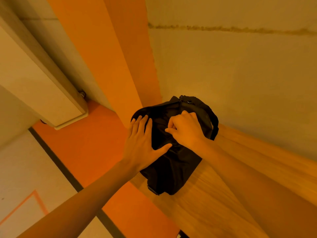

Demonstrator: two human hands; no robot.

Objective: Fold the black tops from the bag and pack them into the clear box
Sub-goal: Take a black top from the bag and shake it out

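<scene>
While I monitor the head view, the black bag (173,165) lies at the left edge of the wooden table (240,186), its far end close to the pale wall (240,66). The left hand (142,141) rests flat on the bag's left side, fingers straight, thumb spread across the fabric, gripping nothing. The right hand (186,129) sits on the bag's top, just right of the left hand, fingers curled and pinching dark fabric near the zip; I cannot tell whether it holds the zip pull. Left of the bag, an orange band (120,57) runs up the wall, with a white panel (34,79) further left.
</scene>
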